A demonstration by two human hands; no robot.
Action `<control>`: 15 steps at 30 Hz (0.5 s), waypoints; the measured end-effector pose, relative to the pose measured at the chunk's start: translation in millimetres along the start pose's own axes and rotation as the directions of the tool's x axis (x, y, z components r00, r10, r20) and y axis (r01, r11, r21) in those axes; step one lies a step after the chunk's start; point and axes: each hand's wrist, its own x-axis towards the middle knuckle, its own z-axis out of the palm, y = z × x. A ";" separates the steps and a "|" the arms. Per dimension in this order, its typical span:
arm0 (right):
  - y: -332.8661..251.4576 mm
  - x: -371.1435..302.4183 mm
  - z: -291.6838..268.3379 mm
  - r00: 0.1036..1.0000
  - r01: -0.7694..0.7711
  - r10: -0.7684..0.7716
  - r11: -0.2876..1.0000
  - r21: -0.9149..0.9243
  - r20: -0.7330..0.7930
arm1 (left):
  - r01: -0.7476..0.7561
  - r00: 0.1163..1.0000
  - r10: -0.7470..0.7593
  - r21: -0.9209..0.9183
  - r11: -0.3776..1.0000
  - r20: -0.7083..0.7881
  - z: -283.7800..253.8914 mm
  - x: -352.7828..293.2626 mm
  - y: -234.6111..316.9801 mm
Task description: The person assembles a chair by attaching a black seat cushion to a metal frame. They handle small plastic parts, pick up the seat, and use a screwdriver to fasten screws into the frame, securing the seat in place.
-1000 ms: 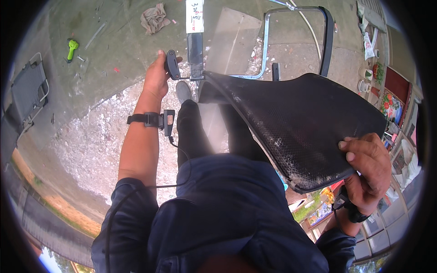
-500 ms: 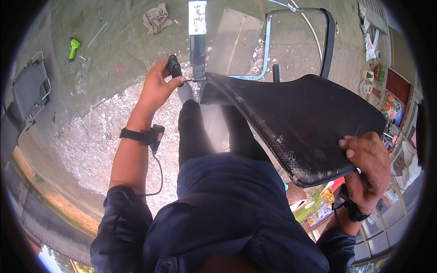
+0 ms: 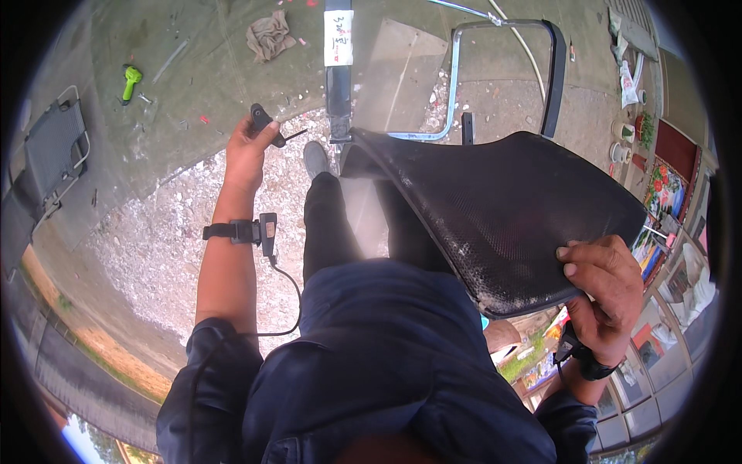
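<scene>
My left hand point(image 3: 246, 158) is closed around the black handle of a folding hex key point(image 3: 264, 124), out over the left. From the handle a thin dark rod points right, its tip apart from the chair frame. Before me on the right tilts a black mesh chair seat point(image 3: 518, 201), curved, with pale scuffs along its near corner. My right hand point(image 3: 607, 286) grips its right near edge, thumb underneath and fingers on top. A dark metal chair bar point(image 3: 338, 97) with a white label meets the seat's far left corner.
Beyond the seat stands a bent metal chair frame point(image 3: 454, 81). A green power tool point(image 3: 130, 83) and a crumpled rag point(image 3: 269, 36) lie on the ground. Pale rubble point(image 3: 178, 224) spreads at left, near a grey folding chair point(image 3: 54, 151). Potted plants point(image 3: 645, 127) line the right.
My left hand has drawn the hex key left, away from the chair bar's end. The right hand and the seat's near edge have shifted slightly left.
</scene>
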 end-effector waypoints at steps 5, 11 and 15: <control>-5.4 -3.8 0.1 0.999 -0.010 0.012 0.999 -0.050 0.035 | 0.114 0.988 -0.128 -0.147 0.982 -0.089 -3.4 -20.1 1.3; -7.6 -10.9 4.1 1.000 -0.027 0.027 0.998 -0.052 0.003 | 0.205 0.960 -0.243 -0.242 0.948 -0.141 -5.6 -50.2 4.6; -11.4 -17.2 7.8 0.997 -0.072 0.070 0.994 -0.077 -0.030 | 0.242 0.946 -0.287 -0.262 0.934 -0.148 -18.0 -62.6 6.6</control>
